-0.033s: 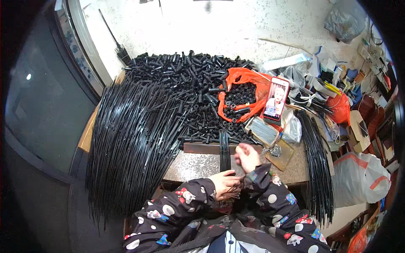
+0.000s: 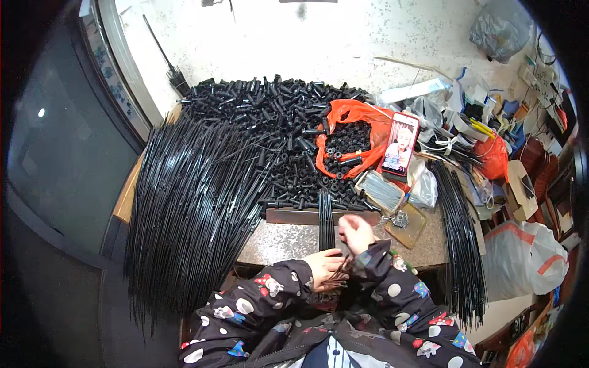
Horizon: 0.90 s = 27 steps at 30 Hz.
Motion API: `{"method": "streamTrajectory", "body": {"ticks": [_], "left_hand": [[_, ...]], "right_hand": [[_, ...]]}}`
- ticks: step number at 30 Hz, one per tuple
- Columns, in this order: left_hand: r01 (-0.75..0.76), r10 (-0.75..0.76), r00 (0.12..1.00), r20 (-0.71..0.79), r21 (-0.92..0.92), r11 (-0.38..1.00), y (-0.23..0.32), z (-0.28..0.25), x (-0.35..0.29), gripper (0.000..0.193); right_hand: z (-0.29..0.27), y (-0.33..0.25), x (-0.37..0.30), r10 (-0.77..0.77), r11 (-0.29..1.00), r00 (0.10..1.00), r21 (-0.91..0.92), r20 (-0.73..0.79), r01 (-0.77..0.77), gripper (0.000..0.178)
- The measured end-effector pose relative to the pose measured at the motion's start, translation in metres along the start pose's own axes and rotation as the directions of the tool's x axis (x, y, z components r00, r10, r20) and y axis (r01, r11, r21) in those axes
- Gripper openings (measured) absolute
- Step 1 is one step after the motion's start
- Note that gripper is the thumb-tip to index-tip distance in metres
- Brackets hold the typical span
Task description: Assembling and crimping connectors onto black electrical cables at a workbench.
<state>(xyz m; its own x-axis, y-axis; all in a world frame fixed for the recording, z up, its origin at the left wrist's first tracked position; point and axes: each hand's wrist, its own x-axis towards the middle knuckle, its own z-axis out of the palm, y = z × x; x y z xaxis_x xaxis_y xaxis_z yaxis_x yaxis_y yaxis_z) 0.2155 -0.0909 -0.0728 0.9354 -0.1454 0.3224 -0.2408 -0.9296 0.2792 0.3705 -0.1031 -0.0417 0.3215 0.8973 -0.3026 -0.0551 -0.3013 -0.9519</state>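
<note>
A narrow row of thin black rods (image 2: 327,224) runs from the parts pile toward me across the stone-topped table. My left hand (image 2: 325,268) lies over the near ends of these rods, its fingers closed on them. Just to the right of the rods is my right hand (image 2: 357,233), fingers curled in, slightly blurred; what it pinches, if anything, I cannot make out. The rods cross a dark wooden strip (image 2: 294,216) that edges the heap of short black plastic tubes (image 2: 264,101).
On the left spreads a big sheaf of long black rods (image 2: 190,202). Black rings fill a red plastic bag (image 2: 322,156) beside a propped phone (image 2: 400,144). A tray of thin metal pins (image 2: 380,190) and a small dish (image 2: 408,227) stand right. More rods (image 2: 457,245) lie farther right.
My right hand has shifted slightly down and to the left, closer to the rods. My left hand stays where it was. The picture on the phone has changed.
</note>
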Motion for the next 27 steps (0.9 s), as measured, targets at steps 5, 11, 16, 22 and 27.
{"method": "streamTrajectory", "body": {"ticks": [5,11,16,22,27], "left_hand": [[0.004,-0.004,1.000,-0.009,-0.058,0.998,0.003,-0.006,0.001,0.032],[-0.089,0.088,0.996,-0.031,-0.028,0.996,0.003,-0.005,-0.004,0.035],[-0.045,0.045,0.999,-0.016,-0.025,0.999,0.011,-0.016,-0.005,0.038],[0.032,-0.032,0.999,-0.006,-0.096,0.995,0.005,-0.020,0.006,0.048],[0.203,-0.271,0.961,-0.059,-0.515,0.833,0.015,-0.036,0.006,0.048]], "right_hand": [[0.007,-0.015,-0.017,-0.295,0.814,0.955,-0.528,-0.015,0.243,0.059],[0.012,-0.004,0.013,-0.168,0.730,0.977,-0.650,0.129,0.211,0.034],[0.011,-0.015,0.017,-0.199,0.700,0.965,-0.664,0.171,0.262,0.026],[-0.003,-0.038,-0.001,-0.572,0.807,0.791,0.025,-0.218,0.590,0.055],[-0.018,-0.073,-0.099,-0.362,0.911,0.540,0.412,0.760,0.032,0.038]]}}
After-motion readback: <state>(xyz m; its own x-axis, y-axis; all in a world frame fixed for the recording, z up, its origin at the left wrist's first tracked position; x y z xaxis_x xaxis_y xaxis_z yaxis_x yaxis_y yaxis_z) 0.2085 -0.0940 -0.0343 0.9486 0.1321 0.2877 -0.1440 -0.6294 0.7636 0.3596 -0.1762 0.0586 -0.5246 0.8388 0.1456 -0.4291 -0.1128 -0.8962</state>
